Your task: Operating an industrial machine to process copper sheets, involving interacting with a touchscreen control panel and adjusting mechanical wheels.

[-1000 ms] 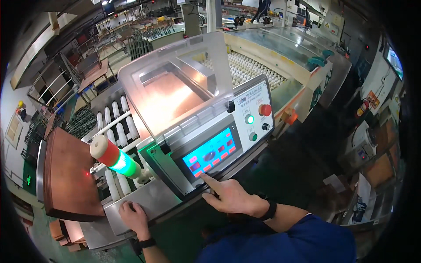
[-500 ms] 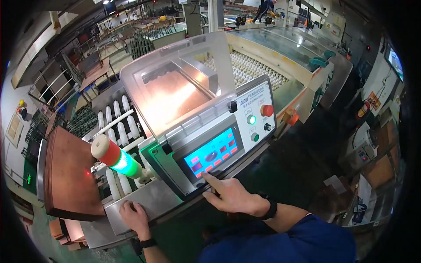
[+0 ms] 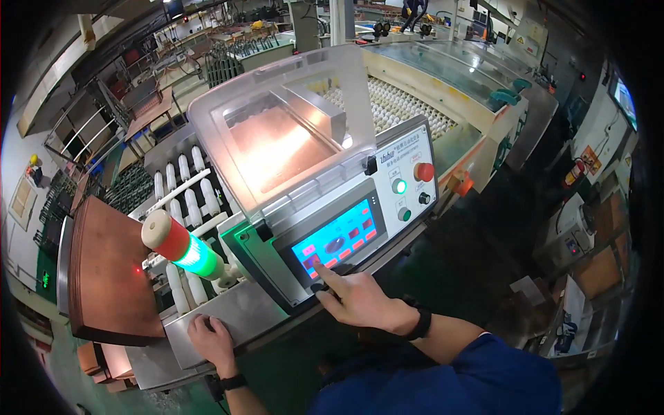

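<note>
My right hand (image 3: 365, 303) holds nothing. Its index finger is stretched out, with the tip at the lower left of a lit touchscreen (image 3: 349, 227), over a dark red button area. Thumb and index stand apart, while the other fingers are partly hidden. The screen sits in a tilted control box (image 3: 389, 202) with a red stop knob (image 3: 423, 172), a lit green button (image 3: 399, 186) and a black dial (image 3: 424, 198). A clear hinged cover (image 3: 207, 114) stands raised behind it. My left hand (image 3: 213, 344) rests empty on a steel ledge (image 3: 242, 315), fingers slightly bent.
A signal tower (image 3: 185, 249) glowing green stands left of the box. Beyond it are white rollers (image 3: 190, 207) and a copper-coloured sheet stack (image 3: 114, 277). A roller conveyor (image 3: 394, 107) runs behind. Cartons and a bin (image 3: 581, 318) stand right. Another person (image 3: 413, 12) is far back.
My right index fingertip has moved slightly up and left on the screen, from its bottom edge to the dark red button area. My left hand has stayed on the ledge.
</note>
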Motion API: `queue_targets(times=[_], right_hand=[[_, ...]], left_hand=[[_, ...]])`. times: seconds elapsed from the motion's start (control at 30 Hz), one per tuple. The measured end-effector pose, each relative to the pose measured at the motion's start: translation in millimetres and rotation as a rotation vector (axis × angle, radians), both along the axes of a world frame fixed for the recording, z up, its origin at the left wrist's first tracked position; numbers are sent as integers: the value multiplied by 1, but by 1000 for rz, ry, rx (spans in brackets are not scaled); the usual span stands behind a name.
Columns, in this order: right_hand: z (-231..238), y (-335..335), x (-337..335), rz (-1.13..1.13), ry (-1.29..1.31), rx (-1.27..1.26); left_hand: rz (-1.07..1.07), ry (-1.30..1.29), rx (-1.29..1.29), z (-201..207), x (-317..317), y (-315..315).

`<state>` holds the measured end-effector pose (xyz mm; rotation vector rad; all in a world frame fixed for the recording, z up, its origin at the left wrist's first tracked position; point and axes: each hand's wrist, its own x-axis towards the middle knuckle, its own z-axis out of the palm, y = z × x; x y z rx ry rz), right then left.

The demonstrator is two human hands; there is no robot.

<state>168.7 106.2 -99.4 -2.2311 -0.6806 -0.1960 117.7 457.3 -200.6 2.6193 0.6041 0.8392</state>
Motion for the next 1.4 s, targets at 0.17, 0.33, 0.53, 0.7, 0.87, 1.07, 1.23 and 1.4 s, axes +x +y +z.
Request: queue_targets(times=[0.17, 0.33, 0.53, 0.7, 0.87, 1.07, 1.23, 1.4], right_hand=[[0, 0, 1, -2, -61, 11], [0, -3, -10, 34, 27, 14], [0, -8, -15, 20, 55, -5], [4, -14, -17, 39, 154, 5], [1, -22, -17, 10, 149, 1], [-5, -31, -12, -78, 22, 35], [-7, -38, -10, -93, 43, -35], [-8, -41, -10, -99, 61, -52]], left_hand=[[0, 12, -5, -2, 1, 0], [-9, 8, -2, -1, 1, 0], [-22, 6, 20, -3, 0, 2], [-17, -24, 43, 2, 1, -4], [-29, 23, 3, 2, 1, -1], [-17, 13, 32, -6, 1, 4], [-24, -4, 62, -4, 3, 3], [33, 43, 17, 1, 3, -3]])
